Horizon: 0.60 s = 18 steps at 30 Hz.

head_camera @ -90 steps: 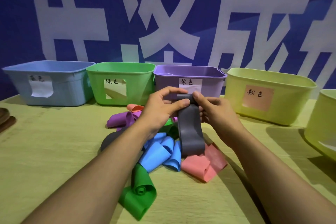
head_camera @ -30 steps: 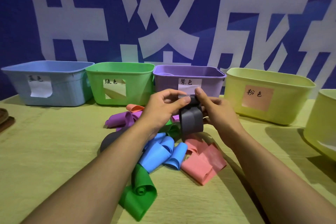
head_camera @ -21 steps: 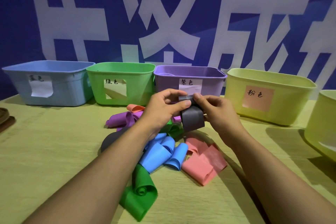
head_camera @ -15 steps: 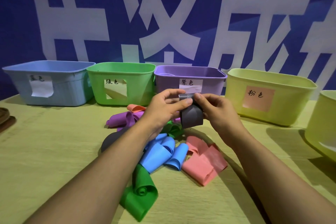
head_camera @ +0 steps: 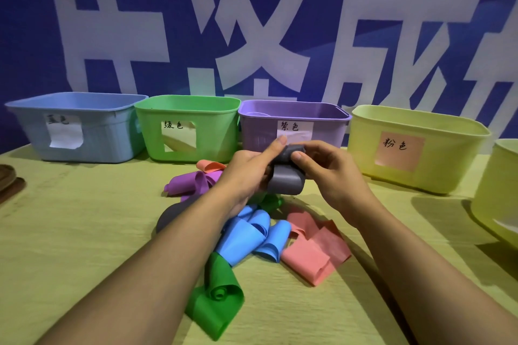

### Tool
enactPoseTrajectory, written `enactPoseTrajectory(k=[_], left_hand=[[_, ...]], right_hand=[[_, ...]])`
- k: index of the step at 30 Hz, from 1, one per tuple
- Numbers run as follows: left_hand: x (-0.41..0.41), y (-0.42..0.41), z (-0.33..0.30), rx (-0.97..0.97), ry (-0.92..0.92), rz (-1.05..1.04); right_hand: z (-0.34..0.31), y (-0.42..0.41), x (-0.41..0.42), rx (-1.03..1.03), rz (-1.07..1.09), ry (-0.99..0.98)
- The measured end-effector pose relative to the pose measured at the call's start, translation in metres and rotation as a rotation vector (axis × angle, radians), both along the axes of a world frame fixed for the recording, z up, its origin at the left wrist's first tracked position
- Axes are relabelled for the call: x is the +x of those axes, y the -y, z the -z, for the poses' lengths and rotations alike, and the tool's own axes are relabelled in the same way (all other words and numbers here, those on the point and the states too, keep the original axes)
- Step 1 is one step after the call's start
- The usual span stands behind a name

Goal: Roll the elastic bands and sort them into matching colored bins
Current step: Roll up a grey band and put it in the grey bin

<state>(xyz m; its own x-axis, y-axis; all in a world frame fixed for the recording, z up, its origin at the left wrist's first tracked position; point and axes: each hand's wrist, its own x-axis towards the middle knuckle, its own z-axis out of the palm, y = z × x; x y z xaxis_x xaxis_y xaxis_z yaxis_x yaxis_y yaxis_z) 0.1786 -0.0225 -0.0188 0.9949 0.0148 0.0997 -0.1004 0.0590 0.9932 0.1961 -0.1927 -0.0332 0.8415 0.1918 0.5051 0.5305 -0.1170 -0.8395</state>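
Note:
A grey elastic band [head_camera: 286, 180], rolled almost to its end, is held above the pile in front of the purple bin [head_camera: 294, 126]. My left hand [head_camera: 246, 171] and my right hand [head_camera: 328, 171] both pinch the roll from either side, with a short loop hanging below. On the table lie loose bands: green [head_camera: 215, 305], blue [head_camera: 249, 235], pink [head_camera: 316, 249], purple [head_camera: 190, 180], an orange-pink one [head_camera: 210, 165] and another grey one [head_camera: 173, 211] partly under my left forearm.
Along the back stand a blue bin [head_camera: 75, 126], a green bin [head_camera: 187, 126] and a yellow bin with a pink label [head_camera: 417, 148]. Another yellow bin [head_camera: 496, 190] sits at the right edge. A dark wooden object [head_camera: 8, 179] lies at the far left.
The hanging length of the grey band has shortened from a long strip to a short loop as both hands rolled it up. The hands stayed in about the same place.

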Motion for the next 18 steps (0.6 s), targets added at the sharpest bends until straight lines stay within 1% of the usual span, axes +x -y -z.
enactPoseTrajectory(k=[3,6,8,11,13,18], left_hand=[[-0.004,0.001,-0.002,-0.028,0.008,0.013],[-0.004,0.002,-0.003,-0.062,-0.001,0.018],[-0.002,0.002,-0.003,-0.089,0.002,0.032],[0.000,0.002,-0.002,-0.112,0.005,0.063],[0.000,0.002,-0.001,-0.104,0.011,0.082],[0.001,0.000,0.002,-0.028,0.062,0.091]], right_hand=[[-0.001,0.001,-0.001,0.004,-0.011,-0.001],[-0.001,0.000,-0.003,0.056,-0.031,-0.044],[-0.002,-0.002,-0.005,0.099,-0.020,-0.109],[-0.005,-0.003,-0.010,0.119,-0.009,-0.262],[-0.007,-0.003,-0.013,0.107,-0.005,-0.332],[-0.012,-0.003,-0.018,0.081,0.062,-0.352]])
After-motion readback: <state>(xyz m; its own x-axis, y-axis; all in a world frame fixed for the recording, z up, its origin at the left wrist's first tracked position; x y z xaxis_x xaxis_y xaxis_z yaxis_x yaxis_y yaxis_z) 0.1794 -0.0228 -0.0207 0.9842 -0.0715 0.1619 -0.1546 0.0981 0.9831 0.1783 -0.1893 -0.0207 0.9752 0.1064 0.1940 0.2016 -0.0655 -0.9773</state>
